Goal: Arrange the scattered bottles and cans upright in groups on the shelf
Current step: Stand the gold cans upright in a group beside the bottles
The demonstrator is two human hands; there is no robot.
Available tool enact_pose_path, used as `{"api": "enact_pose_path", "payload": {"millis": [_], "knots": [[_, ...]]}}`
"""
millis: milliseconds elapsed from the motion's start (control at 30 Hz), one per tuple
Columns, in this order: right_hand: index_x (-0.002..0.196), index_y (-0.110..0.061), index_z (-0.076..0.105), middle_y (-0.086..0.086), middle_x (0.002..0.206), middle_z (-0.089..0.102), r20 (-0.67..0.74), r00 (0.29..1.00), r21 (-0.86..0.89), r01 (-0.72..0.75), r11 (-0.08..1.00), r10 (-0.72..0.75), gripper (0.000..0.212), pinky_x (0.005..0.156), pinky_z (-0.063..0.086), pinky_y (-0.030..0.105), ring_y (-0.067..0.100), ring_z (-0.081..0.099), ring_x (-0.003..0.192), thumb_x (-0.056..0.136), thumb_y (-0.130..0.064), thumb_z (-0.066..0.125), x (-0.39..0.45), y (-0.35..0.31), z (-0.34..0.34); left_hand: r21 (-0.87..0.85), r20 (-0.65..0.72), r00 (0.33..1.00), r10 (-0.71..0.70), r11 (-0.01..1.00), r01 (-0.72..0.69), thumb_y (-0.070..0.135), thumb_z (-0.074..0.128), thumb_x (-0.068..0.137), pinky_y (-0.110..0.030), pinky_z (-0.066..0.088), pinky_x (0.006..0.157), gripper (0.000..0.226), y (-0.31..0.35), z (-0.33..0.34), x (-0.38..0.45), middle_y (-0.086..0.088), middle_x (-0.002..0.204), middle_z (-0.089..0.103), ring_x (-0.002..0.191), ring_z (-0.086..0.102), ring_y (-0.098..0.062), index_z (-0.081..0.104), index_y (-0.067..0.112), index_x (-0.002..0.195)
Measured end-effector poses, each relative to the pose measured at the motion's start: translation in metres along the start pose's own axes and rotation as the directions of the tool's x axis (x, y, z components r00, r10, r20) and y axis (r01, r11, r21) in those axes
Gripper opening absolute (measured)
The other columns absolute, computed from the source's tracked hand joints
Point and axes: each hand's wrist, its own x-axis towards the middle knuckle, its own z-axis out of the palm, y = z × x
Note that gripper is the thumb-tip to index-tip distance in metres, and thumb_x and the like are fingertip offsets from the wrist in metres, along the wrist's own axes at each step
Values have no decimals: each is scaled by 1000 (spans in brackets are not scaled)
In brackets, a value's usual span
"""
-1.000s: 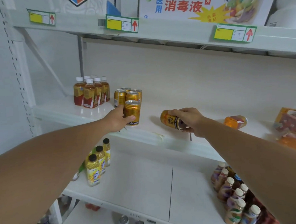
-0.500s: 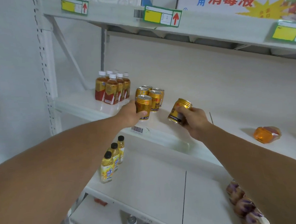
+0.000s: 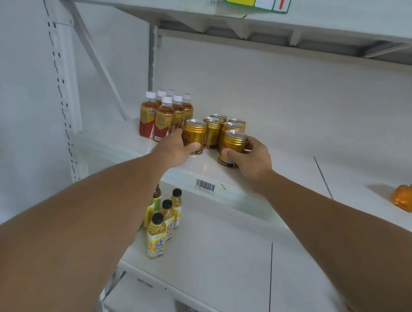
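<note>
Near the white shelf's (image 3: 285,165) front edge, the left hand (image 3: 173,150) wraps one ribbed gold can (image 3: 195,136); the right hand (image 3: 251,158) curls round another can (image 3: 233,145), upright beside the cluster.

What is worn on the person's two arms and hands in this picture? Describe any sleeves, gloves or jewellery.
Nothing shows: the left hand and right hand are bare, with no gloves, rings or watch. Both forearms are uncovered to the frame edge; no sleeve is visible.
</note>
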Motion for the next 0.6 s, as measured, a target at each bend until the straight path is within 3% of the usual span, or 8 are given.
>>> {"api": "enact_pose_path", "payload": {"millis": [200, 267, 433, 600], "knots": [[141, -27, 61, -11, 118, 68, -100, 995, -45, 7, 999, -11, 72, 86, 51, 26, 11, 67, 104, 79, -42, 94, 6, -3, 23, 65, -42, 999, 16, 998, -14, 70, 60, 94, -55, 46, 110, 70, -2, 5, 7, -1, 147, 63, 135, 58, -29, 51, 29, 151], [140, -25, 62, -8, 118, 71, -110, 994, -67, 7, 998, -15, 73, 87, 55, 29, 12, 68, 104, 78, -44, 94, 6, -1, 24, 52, -37, 999, 28, 998, -26, 72, 60, 93, -53, 46, 109, 72, -3, 4, 6, 1, 149, 62, 138, 56, -28, 51, 32, 152], [139, -26, 59, -7, 121, 70, -118, 993, -83, -22, 996, 12, 72, 82, 50, 27, 13, 66, 103, 79, -49, 92, 2, -1, 23, 72, -3, 998, 62, 996, -61, 79, 58, 89, -44, 46, 103, 67, -3, 5, 1, 5, 136, 70, 130, 60, -26, 61, 38, 142], [134, -27, 57, -8, 116, 68, -109, 993, -59, -52, 997, 45, 69, 65, 42, 19, 12, 65, 98, 79, -49, 92, -1, -4, 21, 10, -2, 998, 55, 998, -55, 76, 64, 88, -37, 42, 94, 61, -1, 2, -4, 10, 137, 70, 129, 62, -20, 66, 39, 137]]}}
